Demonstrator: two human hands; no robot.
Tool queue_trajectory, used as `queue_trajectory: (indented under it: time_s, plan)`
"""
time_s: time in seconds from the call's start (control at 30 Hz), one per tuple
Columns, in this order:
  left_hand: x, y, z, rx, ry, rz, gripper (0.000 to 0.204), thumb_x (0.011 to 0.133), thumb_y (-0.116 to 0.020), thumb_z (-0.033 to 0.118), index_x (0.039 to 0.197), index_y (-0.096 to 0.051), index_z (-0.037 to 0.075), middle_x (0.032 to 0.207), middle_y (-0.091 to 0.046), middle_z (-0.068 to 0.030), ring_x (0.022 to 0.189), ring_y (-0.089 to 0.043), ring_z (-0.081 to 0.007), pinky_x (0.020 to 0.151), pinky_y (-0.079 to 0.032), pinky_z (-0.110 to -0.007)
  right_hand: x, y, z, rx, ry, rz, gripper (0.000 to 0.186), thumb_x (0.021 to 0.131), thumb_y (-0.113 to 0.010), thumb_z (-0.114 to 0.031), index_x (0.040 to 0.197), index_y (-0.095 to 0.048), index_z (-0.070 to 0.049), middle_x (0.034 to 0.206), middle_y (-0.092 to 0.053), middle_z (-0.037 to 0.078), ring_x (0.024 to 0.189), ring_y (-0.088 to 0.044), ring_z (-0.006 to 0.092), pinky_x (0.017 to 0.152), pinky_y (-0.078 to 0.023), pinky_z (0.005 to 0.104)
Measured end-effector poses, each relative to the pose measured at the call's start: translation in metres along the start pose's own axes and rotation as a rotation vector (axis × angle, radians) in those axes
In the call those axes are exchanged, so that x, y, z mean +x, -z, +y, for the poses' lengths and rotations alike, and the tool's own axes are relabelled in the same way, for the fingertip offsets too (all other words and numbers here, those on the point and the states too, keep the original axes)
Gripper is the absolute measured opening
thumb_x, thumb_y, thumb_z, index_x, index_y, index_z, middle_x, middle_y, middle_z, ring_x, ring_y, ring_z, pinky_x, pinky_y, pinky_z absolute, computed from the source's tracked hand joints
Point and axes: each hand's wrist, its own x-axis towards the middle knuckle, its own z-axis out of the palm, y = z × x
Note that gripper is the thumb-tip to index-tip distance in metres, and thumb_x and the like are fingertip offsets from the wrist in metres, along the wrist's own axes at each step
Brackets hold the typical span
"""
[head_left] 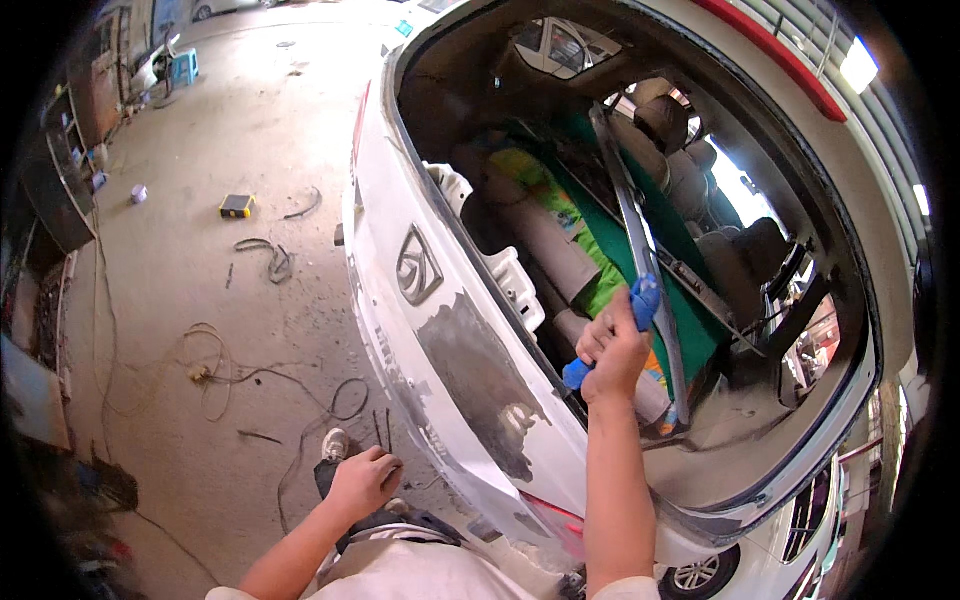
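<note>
While a white car [460,285] stands rear-on, its back window frame [872,330] edged in black, the right hand [612,345] is tightly closed and the left hand [363,485] curled, contents indeterminable; gripped in the right, seen over the frame's lower edge, is a blue object [645,303].
</note>
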Motion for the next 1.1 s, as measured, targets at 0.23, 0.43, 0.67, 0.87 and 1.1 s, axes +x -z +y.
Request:
queue_trajectory:
  time_s: [0.23, 0.43, 0.67, 0.87, 1.1]
  plan:
    - [0.022, 0.008, 0.002, -0.027, -0.110, 0.062, 0.011, 0.078, -0.064, 0.016, 0.086, -0.065, 0.008, 0.080, -0.060, -0.0086, 0.071, -0.061, -0.0283, 0.061, -0.051, -0.038, 0.006, -0.005, -0.003, 0.021, 0.010, 0.027, 0.045, 0.091, -0.058, -0.033, 0.058, -0.032, -0.018, 0.049, -0.023, -0.007, 0.037, -0.024, 0.0059, 0.037, -0.020, 0.0230]
    - [0.062, 0.010, 0.059, -0.146, -0.225, 0.105, 0.010, 0.079, -0.066, 0.016, 0.086, -0.064, 0.010, 0.076, -0.059, -0.0066, 0.064, -0.061, -0.0273, 0.055, -0.050, -0.037, -0.004, -0.001, -0.004, 0.080, 0.043, -0.146, 0.041, 0.091, -0.060, -0.025, 0.059, -0.036, -0.016, 0.047, -0.030, -0.006, 0.037, -0.027, 0.0061, 0.037, -0.019, 0.0243]
    - [0.136, 0.016, 0.155, -0.117, -0.306, 0.307, 0.030, 0.077, -0.069, 0.034, 0.072, -0.054, 0.008, 0.067, -0.055, -0.0067, 0.057, -0.059, -0.0280, 0.049, -0.047, -0.038, -0.009, 0.000, -0.002, 0.062, 0.075, -0.170, 0.041, 0.091, -0.060, -0.025, 0.058, -0.036, -0.016, 0.049, -0.030, -0.006, 0.038, -0.027, 0.0059, 0.038, -0.021, 0.0248]
    - [0.152, 0.016, 0.152, -0.160, -0.321, 0.195, 0.033, 0.080, -0.065, 0.036, 0.074, -0.052, 0.006, 0.068, -0.058, -0.0121, 0.061, -0.059, -0.0329, 0.052, -0.047, -0.042, -0.002, 0.010, 0.000, 0.099, 0.036, -0.230, 0.041, 0.091, -0.060, -0.026, 0.059, -0.036, -0.016, 0.049, -0.031, -0.007, 0.039, -0.027, 0.0053, 0.038, -0.020, 0.0243]
    - [0.153, 0.017, 0.157, -0.109, -0.288, 0.055, 0.024, 0.082, -0.062, 0.031, 0.083, -0.052, 0.008, 0.068, -0.058, -0.0139, 0.063, -0.059, -0.0368, 0.053, -0.047, -0.045, -0.006, 0.001, -0.004, 0.089, 0.021, -0.137, 0.039, 0.091, -0.060, -0.025, 0.060, -0.037, -0.016, 0.050, -0.030, -0.007, 0.039, -0.027, 0.0045, 0.038, -0.019, 0.0236]
